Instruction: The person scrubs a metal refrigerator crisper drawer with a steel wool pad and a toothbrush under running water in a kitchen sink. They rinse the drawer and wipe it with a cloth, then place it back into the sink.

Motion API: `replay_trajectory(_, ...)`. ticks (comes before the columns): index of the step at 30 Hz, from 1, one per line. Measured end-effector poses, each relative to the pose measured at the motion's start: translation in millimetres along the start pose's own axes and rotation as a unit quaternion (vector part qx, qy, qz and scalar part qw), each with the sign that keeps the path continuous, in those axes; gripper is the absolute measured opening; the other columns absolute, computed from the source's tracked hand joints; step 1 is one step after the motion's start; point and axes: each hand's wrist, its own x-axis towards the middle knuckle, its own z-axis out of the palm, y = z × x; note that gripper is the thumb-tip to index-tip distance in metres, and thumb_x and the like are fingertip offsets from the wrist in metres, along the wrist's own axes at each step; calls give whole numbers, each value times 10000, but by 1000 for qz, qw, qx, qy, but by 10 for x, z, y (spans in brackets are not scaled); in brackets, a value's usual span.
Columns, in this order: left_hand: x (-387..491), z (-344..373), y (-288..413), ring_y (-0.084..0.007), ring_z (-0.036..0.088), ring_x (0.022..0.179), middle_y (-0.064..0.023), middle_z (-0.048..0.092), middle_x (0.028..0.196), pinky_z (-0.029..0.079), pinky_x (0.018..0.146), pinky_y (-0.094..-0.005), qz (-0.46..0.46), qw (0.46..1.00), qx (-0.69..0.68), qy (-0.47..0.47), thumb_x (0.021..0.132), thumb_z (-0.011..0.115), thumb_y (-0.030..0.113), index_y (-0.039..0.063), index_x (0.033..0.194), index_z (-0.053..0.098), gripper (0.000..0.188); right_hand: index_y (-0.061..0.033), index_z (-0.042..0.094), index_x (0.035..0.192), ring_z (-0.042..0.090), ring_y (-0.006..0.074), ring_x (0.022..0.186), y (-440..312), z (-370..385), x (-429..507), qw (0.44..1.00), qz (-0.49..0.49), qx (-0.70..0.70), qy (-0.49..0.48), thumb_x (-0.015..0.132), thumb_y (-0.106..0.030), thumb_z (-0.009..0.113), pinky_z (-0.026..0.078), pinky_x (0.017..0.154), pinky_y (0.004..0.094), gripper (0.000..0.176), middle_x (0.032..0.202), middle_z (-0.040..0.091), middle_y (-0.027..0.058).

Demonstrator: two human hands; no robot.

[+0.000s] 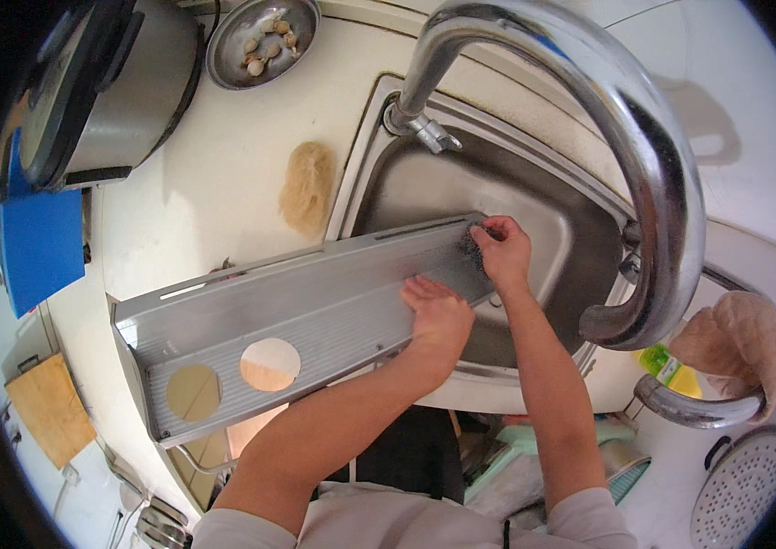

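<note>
A long metal wall rack (333, 288) lies slantwise over the counter and the sink (566, 288). It has a ribbed floor, slotted back wall and two round holes at its left end. My left hand (439, 322) grips its front edge, fingers flat on the ribbed floor; the thumb is hidden. At the rack's far right corner, my right hand (504, 250) pinches a dark, wiry scouring pad (474, 248) against the metal. Part of the pad is covered by the fingers.
A chrome faucet (662, 137) arches over the sink. Left of the basin lie a tan fibrous scrubber (309, 185), a metal bowl (223, 51) of garlic-like bulbs and a large electric cooker (134, 82). A brown cloth (737, 343) hangs at right above a perforated metal disc (741, 491).
</note>
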Motion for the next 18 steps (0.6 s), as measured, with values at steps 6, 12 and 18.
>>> replay_trajectory(6, 18, -36, -86, -619, 535, 1239, -473, 514, 1339, 399, 977, -779, 1, 999, -34, -42, 926, 547, 184, -190, 1322, 560, 545, -47, 705, 938, 609, 84, 741, -709, 392, -509, 991, -85, -30, -102, 815, -125, 842, 520, 704, 272, 199, 828, 705, 5)
replay_trajectory(12, 36, 66, -2, -644, 489, 1270, -486, 477, 1367, 367, 1003, -777, 13, 1000, -4, -24, 956, 532, 215, -178, 1349, 546, 556, -35, 705, 938, 660, 122, 806, 58, -11, 121, 998, 44, 15, -30, 813, -112, 844, 547, 753, 297, 202, 857, 726, 42)
replay_trajectory(18, 35, 262, -63, -571, 434, 1359, -318, 493, 1476, 318, 1050, -763, 64, 997, 1, -50, 984, 516, 244, 26, 1433, 573, 502, -62, 723, 955, 678, 158, 782, -1009, 369, -547, 981, -72, 8, -178, 798, -129, 832, 549, 741, 307, 203, 880, 736, 59)
